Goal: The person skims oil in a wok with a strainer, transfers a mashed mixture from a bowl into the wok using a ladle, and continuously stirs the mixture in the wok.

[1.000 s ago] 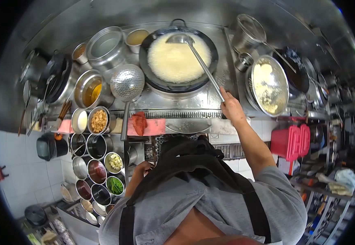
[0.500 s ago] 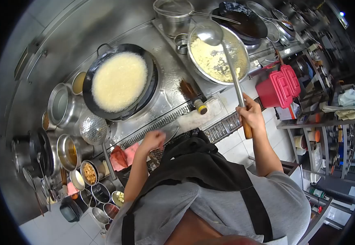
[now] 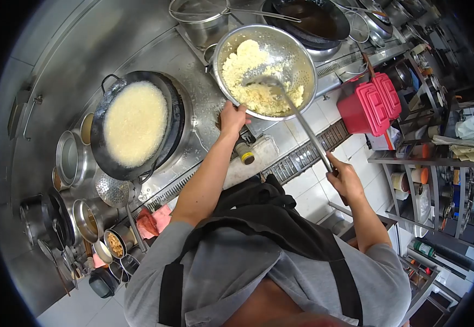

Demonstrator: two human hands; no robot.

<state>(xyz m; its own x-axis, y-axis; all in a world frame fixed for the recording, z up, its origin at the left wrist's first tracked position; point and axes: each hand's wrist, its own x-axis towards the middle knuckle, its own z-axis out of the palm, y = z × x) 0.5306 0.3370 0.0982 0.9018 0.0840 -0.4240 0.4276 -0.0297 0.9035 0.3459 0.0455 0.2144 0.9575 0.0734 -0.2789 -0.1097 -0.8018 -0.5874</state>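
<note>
My left hand grips the near left rim of a perforated metal bowl, which holds pale yellow crumbly food. In my right hand is the handle of a long ladle, its head down in the food inside the bowl. To the left, a black wok contains a foamy pale yellow liquid. Just below my left hand a brush with a yellow-banded handle lies by the counter's front edge.
A perforated skimmer lies near the wok. Metal pots and small food containers stand at left. Behind the bowl are a strainer on a pot and a dark pan. A red lidded bin stands at right.
The view has turned right. The ladle has gone from the wok to the bowl and down into the food. My left hand has come up from my side and taken hold of the bowl's rim.
</note>
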